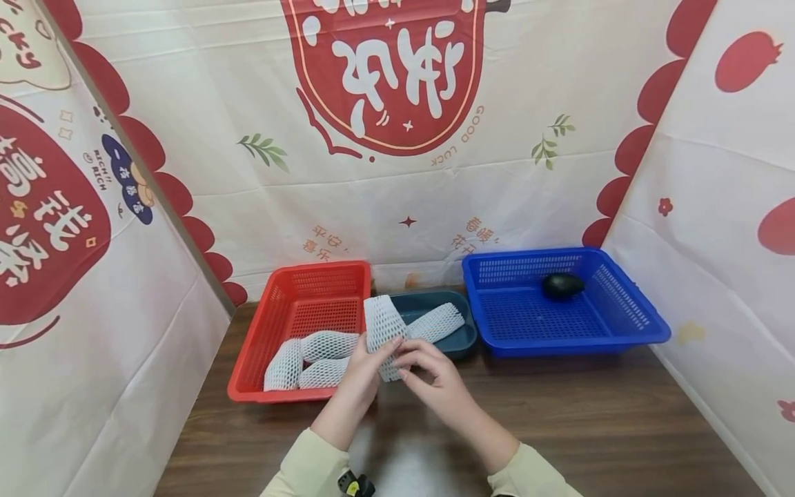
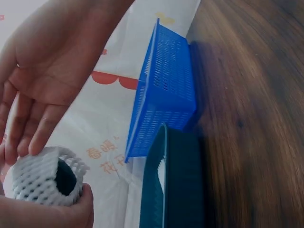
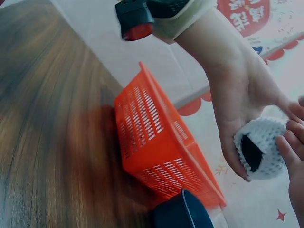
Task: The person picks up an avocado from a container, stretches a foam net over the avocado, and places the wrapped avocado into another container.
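Observation:
My left hand point(image 1: 362, 369) grips a white foam net sleeve point(image 1: 384, 324) above the table, in front of the dark teal tray point(image 1: 473, 336). Through the sleeve's open end something dark shows, in both the left wrist view and the right wrist view; most of it is hidden by the net. My right hand point(image 1: 437, 383) touches the sleeve's near side with fairly straight fingers, as the left wrist view shows. Behind the hands, another foam net sleeve point(image 1: 442, 322) lies in the tray.
At left, a red basket point(image 1: 251, 366) contains several net-covered pieces point(image 1: 284, 366). A blue basket point(image 1: 568, 343) stands at right with a bare dark avocado point(image 1: 562, 286) inside. Printed cloth point(image 1: 373, 200) walls enclose the wooden table point(image 1: 559, 421) at back and sides.

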The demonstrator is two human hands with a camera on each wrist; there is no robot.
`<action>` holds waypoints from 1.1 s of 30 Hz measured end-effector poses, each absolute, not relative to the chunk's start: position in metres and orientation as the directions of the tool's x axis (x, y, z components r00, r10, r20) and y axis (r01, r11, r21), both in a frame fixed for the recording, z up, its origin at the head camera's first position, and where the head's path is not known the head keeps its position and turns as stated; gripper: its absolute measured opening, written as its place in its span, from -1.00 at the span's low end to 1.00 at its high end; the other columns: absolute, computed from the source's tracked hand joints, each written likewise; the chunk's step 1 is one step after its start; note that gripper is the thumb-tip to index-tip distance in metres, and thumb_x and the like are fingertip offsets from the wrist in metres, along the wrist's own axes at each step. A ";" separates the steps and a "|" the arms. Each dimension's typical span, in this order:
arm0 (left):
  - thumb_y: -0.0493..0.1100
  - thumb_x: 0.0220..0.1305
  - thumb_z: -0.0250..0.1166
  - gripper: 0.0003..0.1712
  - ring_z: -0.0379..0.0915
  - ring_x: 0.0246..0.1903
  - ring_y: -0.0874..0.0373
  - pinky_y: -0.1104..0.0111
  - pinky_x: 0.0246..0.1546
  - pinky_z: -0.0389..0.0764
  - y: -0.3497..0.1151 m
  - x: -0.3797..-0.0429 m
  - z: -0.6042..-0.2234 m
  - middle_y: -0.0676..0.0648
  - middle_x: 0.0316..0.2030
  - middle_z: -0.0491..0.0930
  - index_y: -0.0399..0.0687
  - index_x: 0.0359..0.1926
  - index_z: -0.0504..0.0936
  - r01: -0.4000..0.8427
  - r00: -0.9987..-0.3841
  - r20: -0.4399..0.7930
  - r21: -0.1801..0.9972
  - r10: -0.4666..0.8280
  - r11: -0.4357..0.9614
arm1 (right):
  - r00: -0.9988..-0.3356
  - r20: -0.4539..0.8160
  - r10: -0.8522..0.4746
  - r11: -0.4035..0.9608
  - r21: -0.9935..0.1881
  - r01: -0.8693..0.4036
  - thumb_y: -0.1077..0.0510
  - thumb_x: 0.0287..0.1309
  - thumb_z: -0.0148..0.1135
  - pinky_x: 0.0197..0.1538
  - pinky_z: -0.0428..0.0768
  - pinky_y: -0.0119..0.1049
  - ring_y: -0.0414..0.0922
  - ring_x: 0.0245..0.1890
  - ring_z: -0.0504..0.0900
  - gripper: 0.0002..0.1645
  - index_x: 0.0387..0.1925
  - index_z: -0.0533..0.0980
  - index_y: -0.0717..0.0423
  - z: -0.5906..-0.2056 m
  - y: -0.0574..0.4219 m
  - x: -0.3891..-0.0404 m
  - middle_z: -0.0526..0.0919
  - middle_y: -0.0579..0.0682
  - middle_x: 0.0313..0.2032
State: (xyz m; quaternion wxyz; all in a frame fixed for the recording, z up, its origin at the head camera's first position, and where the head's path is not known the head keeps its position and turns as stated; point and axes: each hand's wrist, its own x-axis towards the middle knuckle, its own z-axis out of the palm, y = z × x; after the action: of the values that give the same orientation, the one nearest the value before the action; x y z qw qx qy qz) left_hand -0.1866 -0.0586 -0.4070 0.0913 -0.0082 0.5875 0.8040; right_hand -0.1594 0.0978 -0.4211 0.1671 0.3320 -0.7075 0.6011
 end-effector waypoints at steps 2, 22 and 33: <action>-0.14 0.23 0.36 -0.25 0.45 0.02 0.09 0.31 0.01 0.51 -0.063 -0.189 -0.408 -0.24 0.14 0.42 -0.28 0.31 0.18 -0.162 -0.985 -0.141 0.954 0.098 -0.252 | -0.690 0.652 -0.313 0.102 -0.700 -0.707 0.46 0.12 0.27 0.09 0.51 -0.27 0.05 0.04 0.52 -0.79 -0.24 0.63 0.17 -0.422 0.096 -0.158 0.58 0.14 -0.01; 0.03 0.16 0.40 -0.15 0.46 0.02 -0.11 -0.02 0.00 0.55 -0.154 -0.246 -0.376 -0.26 0.13 0.44 -0.20 0.33 0.22 -0.129 -0.991 -0.122 0.838 -0.047 0.530 | -0.584 0.290 -0.759 0.561 -0.165 -0.811 0.01 0.23 0.31 0.29 0.35 -0.20 -0.18 0.10 0.50 -0.59 0.06 0.58 0.09 -0.457 0.043 -0.186 0.60 -0.10 -0.01; 0.00 0.15 0.39 -0.37 0.54 -0.18 -0.07 0.03 -0.06 0.58 -0.209 -0.303 -0.386 -0.27 -0.10 0.56 -0.30 0.09 0.40 -0.112 -0.988 -0.153 0.634 -0.018 0.765 | -0.571 0.391 -0.722 0.595 -0.070 -0.800 0.13 0.19 0.33 0.09 0.46 -0.36 -0.16 -0.06 0.51 -0.85 -0.19 0.69 0.02 -0.464 0.028 -0.190 0.62 -0.12 -0.23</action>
State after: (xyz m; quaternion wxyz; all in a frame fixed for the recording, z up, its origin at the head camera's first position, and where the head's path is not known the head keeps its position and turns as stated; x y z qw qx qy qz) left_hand -0.3031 -0.2094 -0.3862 0.0691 -0.0348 0.9370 0.3407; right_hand -0.1897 0.0283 -0.4637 0.1634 0.4335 -0.8780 0.1203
